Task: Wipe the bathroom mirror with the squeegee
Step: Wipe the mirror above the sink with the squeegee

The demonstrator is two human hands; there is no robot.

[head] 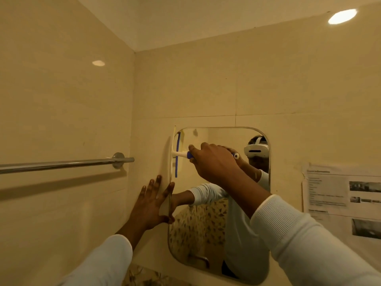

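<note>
Mirror (pixel 206 234): hangs on the far tiled wall, right of centre. Rounded corners, taller than wide. Reflects the person's white sleeves, a headset and a patterned surface lower down.
Squeegee (pixel 175 155): sits at the mirror's upper left corner. Blue blade upright along the left edge, seemingly against the glass. White neck and blue-and-white handle run horizontally to the right, with the handle's end poking out past the fist.
Right hand (pixel 214 164): reaches in from the near right, fingers curled tight round the squeegee's handle, knuckles toward the camera, in front of the mirror's upper half.
Left hand (pixel 152 203): lies flat on the wall just left of the mirror, below the squeegee. Fingers straight and spread, pointing up, holding nothing — the finger nearest the mirror touches its left edge.
Sleeves (pixel 288 234): white, ribbed at the right cuff; cover both forearms to the wrist.
Towel bar (pixel 61 164): chrome, fixed horizontally on the left wall, apart from the mirror, about level with the squeegee.
Paper notice (pixel 338 193): stuck to the far wall right of the mirror; carries blurred text and small photos — unreadable.
Ceiling light (pixel 342 16): glows at the upper right; shows again as a small reflection on the left wall.
</note>
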